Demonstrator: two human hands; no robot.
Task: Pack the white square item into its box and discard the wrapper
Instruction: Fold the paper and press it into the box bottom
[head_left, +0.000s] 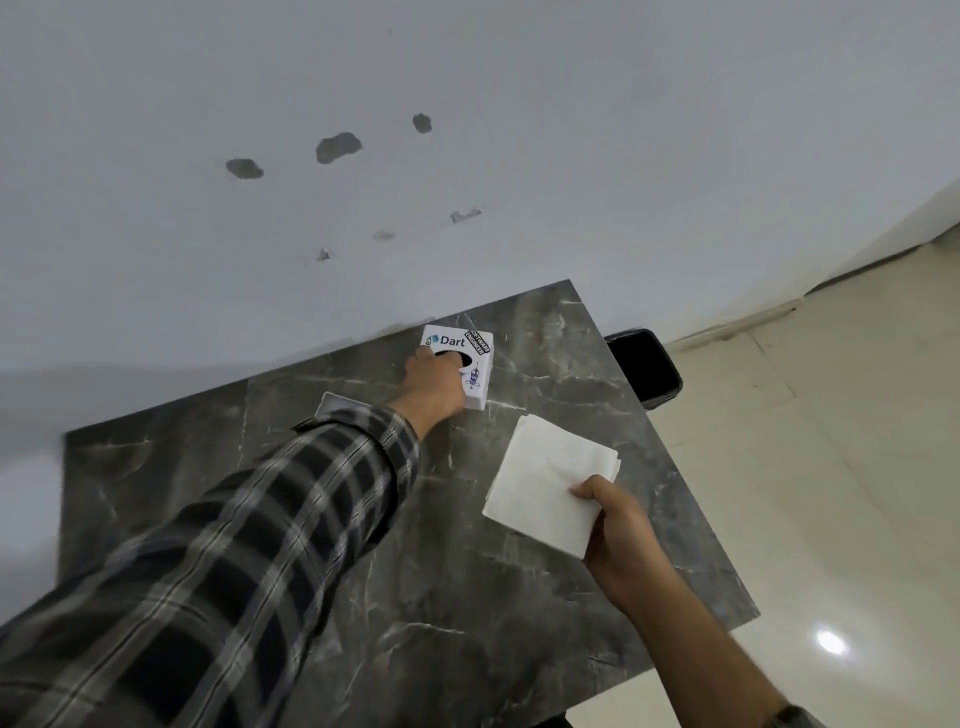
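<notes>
both hands were busy at once, each on one half of the job. the left hand (434, 382) reached to the far side of the dark marble bench (363, 571), by the wall, with its fingers curled over the near side of the white box (465, 364); it looked like a grasp, though the fingertips were hidden behind the hand. the box stood printed with "dart" and had a dark oval opening on top. the right hand (618, 540) pinched the near corner of the white square item (545, 483), a flat stack of soft white sheets lying on the bench near its right edge, well apart from the box. the step in hand seemed to be gathering the two parts, with nothing packed yet. next, by my reckoning, the box needed drawing closer and opening, and the limp stack needed support so it would not splay. a pale flat thing (332, 404) peeped from behind the left sleeve (249, 519), perhaps the wrapper; i could not tell. a black bin (649, 366) stood beyond the bench's right side, a likely place for discarding.
</notes>
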